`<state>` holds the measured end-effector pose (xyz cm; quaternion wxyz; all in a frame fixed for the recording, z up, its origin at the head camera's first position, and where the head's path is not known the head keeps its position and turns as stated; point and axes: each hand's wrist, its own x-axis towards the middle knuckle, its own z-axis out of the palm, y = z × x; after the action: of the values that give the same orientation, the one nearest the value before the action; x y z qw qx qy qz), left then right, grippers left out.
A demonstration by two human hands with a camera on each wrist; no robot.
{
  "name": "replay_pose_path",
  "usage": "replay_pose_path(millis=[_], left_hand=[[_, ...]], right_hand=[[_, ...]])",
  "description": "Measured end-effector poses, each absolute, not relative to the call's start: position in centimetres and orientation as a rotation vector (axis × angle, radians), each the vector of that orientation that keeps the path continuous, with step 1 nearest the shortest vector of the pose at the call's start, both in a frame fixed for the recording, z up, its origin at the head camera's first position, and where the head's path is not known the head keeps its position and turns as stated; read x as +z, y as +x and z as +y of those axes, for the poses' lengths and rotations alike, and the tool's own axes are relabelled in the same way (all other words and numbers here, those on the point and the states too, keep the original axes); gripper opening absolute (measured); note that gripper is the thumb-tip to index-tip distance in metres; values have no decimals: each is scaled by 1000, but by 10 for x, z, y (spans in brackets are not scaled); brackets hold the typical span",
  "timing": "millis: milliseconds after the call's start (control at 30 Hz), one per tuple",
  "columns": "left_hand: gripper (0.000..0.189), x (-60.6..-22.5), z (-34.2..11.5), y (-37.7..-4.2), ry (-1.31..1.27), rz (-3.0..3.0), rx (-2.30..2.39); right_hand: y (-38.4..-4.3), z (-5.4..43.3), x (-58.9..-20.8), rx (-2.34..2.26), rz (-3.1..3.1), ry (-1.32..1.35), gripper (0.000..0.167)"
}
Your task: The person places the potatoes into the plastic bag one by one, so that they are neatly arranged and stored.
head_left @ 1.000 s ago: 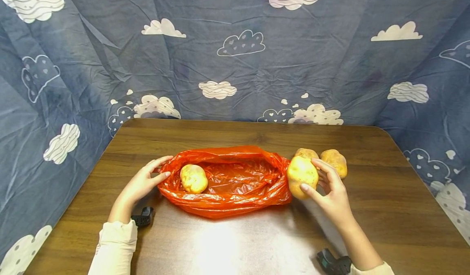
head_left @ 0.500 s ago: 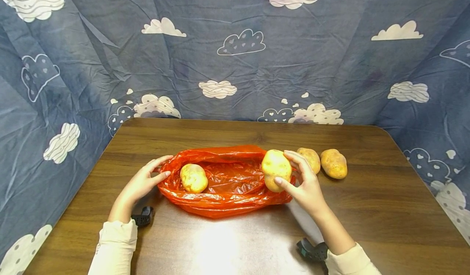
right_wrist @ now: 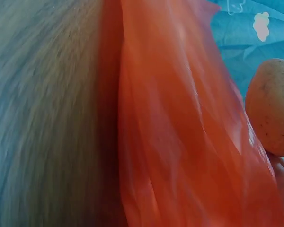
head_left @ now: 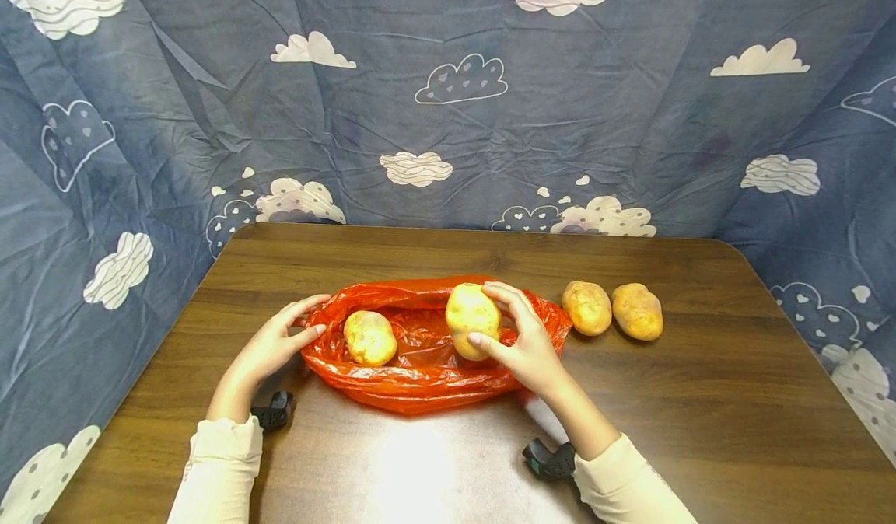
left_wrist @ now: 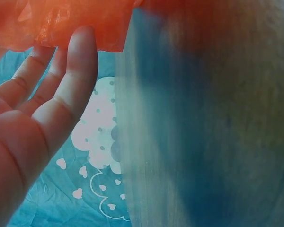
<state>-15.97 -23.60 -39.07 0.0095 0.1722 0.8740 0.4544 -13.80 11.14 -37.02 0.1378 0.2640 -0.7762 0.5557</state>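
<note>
A red plastic bag (head_left: 413, 393) lies on its side across the table, its mouth spread wide. One yellow-brown potato (head_left: 369, 339) rests inside at the left. My left hand (head_left: 269, 347) holds the bag's left rim between thumb and fingers; the left wrist view shows the thumb (left_wrist: 78, 71) over the red film. My right hand (head_left: 528, 351) grips a second potato (head_left: 467, 314) from its right side, over the bag's opening. In the right wrist view that potato (right_wrist: 270, 109) shows beyond the bag's wall (right_wrist: 180, 123), which hides most of the hand.
Two more potatoes, one nearer (head_left: 586, 309) the bag and one farther right (head_left: 637, 312), lie on the wooden table (head_left: 714, 399). A blue cloth (head_left: 448, 135) with white clouds hangs behind the table. Black wrist-worn devices (head_left: 549, 459) sit at both wrists.
My right hand has carried its potato leftward, from beside the bag's right end to over its opening. The left hand and the potato inside the bag have stayed in place.
</note>
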Motion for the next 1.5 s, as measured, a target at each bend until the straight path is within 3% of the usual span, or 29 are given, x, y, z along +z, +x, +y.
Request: replay_pose_path(millis=[533,700,1033,1500], left_hand=[[47,-410,-247,-171,567,2713,1438],[46,-411,-246,-172,565,2715,1426],[43,-385,-233,-157,579,2721,1422],[43,-384,-232,-157,569,2713,1429]], right_hand=[[-148,74,-384,1521,-2379,824,55],[-162,67,-410,1544,-2404,827,58],[-177,57,-429,1432,-2414,825,57],[-179,46,-436,1465,-2549,722,56]])
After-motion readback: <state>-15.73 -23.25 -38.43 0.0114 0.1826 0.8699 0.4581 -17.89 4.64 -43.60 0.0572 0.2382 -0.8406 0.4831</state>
